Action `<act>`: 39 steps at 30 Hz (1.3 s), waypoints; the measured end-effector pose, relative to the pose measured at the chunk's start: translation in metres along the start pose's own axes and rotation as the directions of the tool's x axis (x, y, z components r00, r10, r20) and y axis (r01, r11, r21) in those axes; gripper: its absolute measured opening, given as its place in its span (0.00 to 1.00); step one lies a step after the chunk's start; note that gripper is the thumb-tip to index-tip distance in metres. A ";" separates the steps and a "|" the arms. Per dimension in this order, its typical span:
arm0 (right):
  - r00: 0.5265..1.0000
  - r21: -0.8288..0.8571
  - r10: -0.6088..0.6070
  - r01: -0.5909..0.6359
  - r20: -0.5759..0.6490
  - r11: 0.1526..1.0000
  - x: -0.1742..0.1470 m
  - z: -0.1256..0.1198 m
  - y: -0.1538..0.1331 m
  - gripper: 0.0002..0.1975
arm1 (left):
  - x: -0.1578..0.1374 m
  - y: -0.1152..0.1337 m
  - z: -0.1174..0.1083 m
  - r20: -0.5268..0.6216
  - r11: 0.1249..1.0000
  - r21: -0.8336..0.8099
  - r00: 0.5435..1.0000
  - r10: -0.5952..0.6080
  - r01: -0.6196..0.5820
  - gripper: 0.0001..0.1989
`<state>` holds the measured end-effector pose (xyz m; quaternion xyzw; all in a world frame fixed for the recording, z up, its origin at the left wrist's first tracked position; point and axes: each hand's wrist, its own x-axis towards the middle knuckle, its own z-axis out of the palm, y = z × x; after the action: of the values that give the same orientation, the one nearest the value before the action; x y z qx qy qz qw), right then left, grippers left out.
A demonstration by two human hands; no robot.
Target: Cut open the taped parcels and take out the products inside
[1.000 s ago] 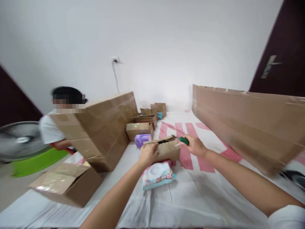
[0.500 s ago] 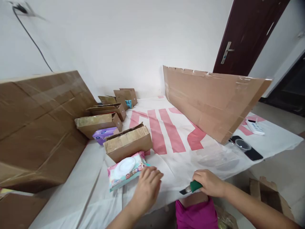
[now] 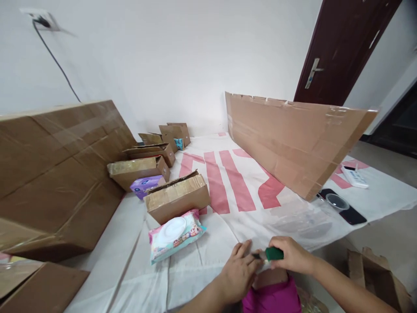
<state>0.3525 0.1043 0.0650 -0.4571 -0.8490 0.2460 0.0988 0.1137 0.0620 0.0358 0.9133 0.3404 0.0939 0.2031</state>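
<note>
Green-handled knife [image 3: 274,253]: at the near edge of the white cloth [image 3: 187,278], above the magenta clothing [image 3: 273,298]; blade end towards the left hand [image 3: 239,269]
Right-hand grip: right hand [image 3: 291,255] closed round the green handle
Left-hand fingers: bent, tips close to the blade; small and blurred there, so I cannot tell whether they pinch it or merely lie beside it
Wipes pack [image 3: 176,234]: lying on the cloth, lid up; left of both hands, just in front of a small cardboard box [image 3: 182,200]
Purple pack [image 3: 145,184]: just behind that box's left end
Cardboard walls: large carton [image 3: 65,174] at left; long cardboard panel [image 3: 286,143] upright at right
Right edge: dark phone [image 3: 356,213], near the panel's end
</note>
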 end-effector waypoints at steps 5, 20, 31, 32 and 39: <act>0.977 -0.001 0.117 -0.119 -0.176 0.993 0.027 -0.001 0.003 0.18 | -0.001 0.005 0.001 -0.062 0.998 -0.054 0.997 -0.039 0.035 0.29; 0.974 0.089 -0.181 0.169 0.140 0.982 -0.011 0.017 -0.057 0.13 | -0.105 -0.029 -0.020 -0.420 0.936 -0.189 0.837 -0.350 0.296 0.07; 0.873 -0.218 -0.487 0.469 -0.031 0.856 0.028 0.110 -0.110 0.05 | -0.099 -0.026 -0.019 -0.432 0.934 -0.168 0.828 -0.357 0.315 0.06; 0.866 -0.181 -0.498 0.482 -0.050 0.857 0.030 0.108 -0.109 0.06 | -0.100 -0.026 -0.019 -0.433 0.935 -0.168 0.828 -0.355 0.313 0.06; 0.977 0.315 -0.205 0.212 -0.055 0.925 -0.007 0.046 -0.071 0.08 | -0.101 -0.027 -0.020 -0.412 0.936 -0.143 0.840 -0.352 0.322 0.07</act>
<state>0.2868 0.0505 0.0620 -0.3448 -0.8408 0.3630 0.2060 0.0156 0.0197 0.0382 0.7879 0.5286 0.2681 0.1671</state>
